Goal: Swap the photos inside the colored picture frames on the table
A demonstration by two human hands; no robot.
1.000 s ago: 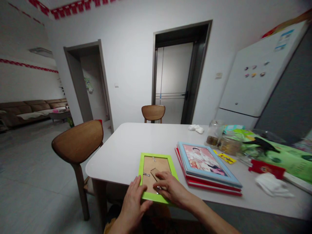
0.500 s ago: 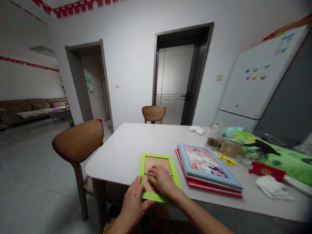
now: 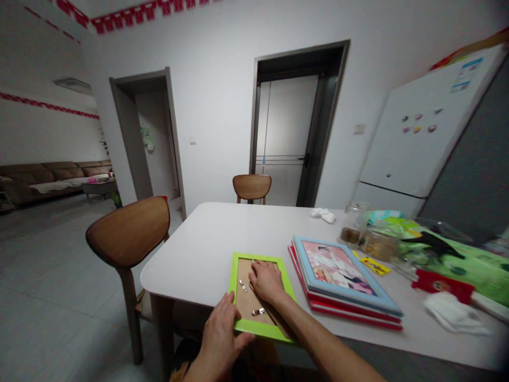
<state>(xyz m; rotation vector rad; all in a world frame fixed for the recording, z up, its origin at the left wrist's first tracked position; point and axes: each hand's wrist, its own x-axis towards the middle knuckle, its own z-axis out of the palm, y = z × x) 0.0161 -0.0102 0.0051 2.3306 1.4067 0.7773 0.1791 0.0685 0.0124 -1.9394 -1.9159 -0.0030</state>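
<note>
A lime-green picture frame (image 3: 234, 276) lies back side up at the near table edge, its brown backing board (image 3: 248, 297) showing. My left hand (image 3: 220, 331) grips the lower left corner, fingers along the left side and thumb on the bottom edge. My right hand (image 3: 267, 281) rests over the upper part of the board, fingers bent and fingertips at a metal clip by the top edge, mostly hidden. A left metal clip (image 3: 243, 286) and a lower metal clip (image 3: 258, 312) lie over the board. The frame's right inner edge is partly covered by my right hand and forearm.
Right of the green frame is a stack of picture frames, a blue one (image 3: 338, 268) above red ones (image 3: 353, 313). Farther right are glass jars (image 3: 377, 243), a yellow packet (image 3: 376, 265), a red packet (image 3: 441, 285) and tissue (image 3: 453, 313). A wooden chair (image 3: 129, 228) stands left.
My right hand has moved from the middle of the backing to its top edge. The left clip now sits turned at a slant, and the lower clip has come into sight. My left hand stays put.
</note>
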